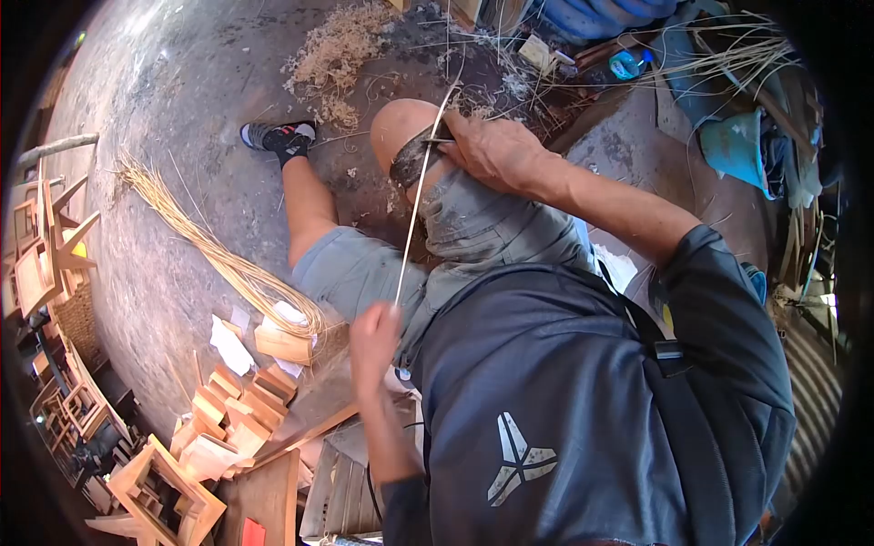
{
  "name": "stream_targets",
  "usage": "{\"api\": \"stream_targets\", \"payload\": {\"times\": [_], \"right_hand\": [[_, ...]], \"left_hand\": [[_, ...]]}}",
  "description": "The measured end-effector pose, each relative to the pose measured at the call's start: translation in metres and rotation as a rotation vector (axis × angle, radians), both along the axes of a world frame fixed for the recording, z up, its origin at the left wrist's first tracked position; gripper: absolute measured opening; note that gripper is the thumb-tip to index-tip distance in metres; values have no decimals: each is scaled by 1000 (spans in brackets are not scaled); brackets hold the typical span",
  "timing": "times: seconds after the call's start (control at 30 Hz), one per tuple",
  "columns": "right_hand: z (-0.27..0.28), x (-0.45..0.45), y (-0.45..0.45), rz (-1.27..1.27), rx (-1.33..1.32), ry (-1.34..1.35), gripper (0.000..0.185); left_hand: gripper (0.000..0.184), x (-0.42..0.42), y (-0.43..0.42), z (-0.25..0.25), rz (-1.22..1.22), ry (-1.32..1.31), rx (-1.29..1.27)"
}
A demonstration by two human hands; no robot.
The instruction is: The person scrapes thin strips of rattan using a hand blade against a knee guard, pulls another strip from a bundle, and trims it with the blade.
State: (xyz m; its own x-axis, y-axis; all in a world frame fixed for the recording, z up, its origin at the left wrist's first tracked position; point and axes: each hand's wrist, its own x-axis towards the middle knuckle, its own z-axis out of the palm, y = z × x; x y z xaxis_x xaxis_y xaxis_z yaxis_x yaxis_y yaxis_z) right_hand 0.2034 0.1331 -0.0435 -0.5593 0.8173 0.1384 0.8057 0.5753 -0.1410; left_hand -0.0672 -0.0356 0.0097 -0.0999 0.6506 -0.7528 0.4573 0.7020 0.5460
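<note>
A thin pale strip (419, 196) runs from above the bent right knee down to my left hand (373, 341), whose closed fingers pinch its lower end. My right hand (492, 150) rests closed at the knee, gripping a small dark blade (439, 140) that lies across the strip. Beneath the strip, a dark pad (411, 162) is wrapped on the leg just by the knee. Most of the blade's handle is hidden in the right hand.
A bundle of long strips (209, 250) lies on the floor at left. Shavings (341, 55) are heaped beyond the shoe (278, 136). Wooden pieces (241, 409) and a wooden frame (168, 487) are at lower left. A blue bucket (733, 150) stands at upper right.
</note>
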Motion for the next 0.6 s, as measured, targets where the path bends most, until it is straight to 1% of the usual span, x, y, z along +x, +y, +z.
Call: {"api": "stream_targets", "payload": {"times": [0.03,0.07,0.13,0.2,0.23,0.3,0.37,0.4,0.43,0.47,0.5,0.53,0.57,0.6], "right_hand": [[-2,-1,0,-24,-23,42,31],[-4,-1,1,-45,-44,81,30],[-8,-3,4,-68,-72,172,29],[-9,-5,4,-66,-91,270,31],[-5,-8,4,-75,-142,202,30],[7,-10,2,-95,-230,50,33],[7,-10,0,-82,-168,88,32],[4,-10,-2,-77,-140,104,32],[1,-8,-4,-48,-37,55,32],[-4,-7,-4,-17,66,6,32],[-9,-5,-4,16,167,-43,32],[-16,-3,-2,74,393,-122,33],[-24,1,-1,131,614,-202,34],[-22,3,-2,164,717,-258,34]], "left_hand": [[25,-27,-31,-1,-80,88,78],[26,-48,-66,8,-147,204,66],[28,-95,-122,11,16,158,-136],[29,-104,-132,19,-59,307,-196],[30,-106,-132,23,-99,383,-220],[29,-102,-113,12,-418,540,88],[34,-49,-36,28,-307,519,407],[40,-23,5,38,-219,370,389],[36,-5,35,21,-150,252,524],[32,23,68,13,-40,69,550],[30,45,97,6,-153,137,533],[30,61,120,-1,-265,206,516],[30,75,135,-9,-319,300,535],[31,82,141,-17,-376,393,546]]}}
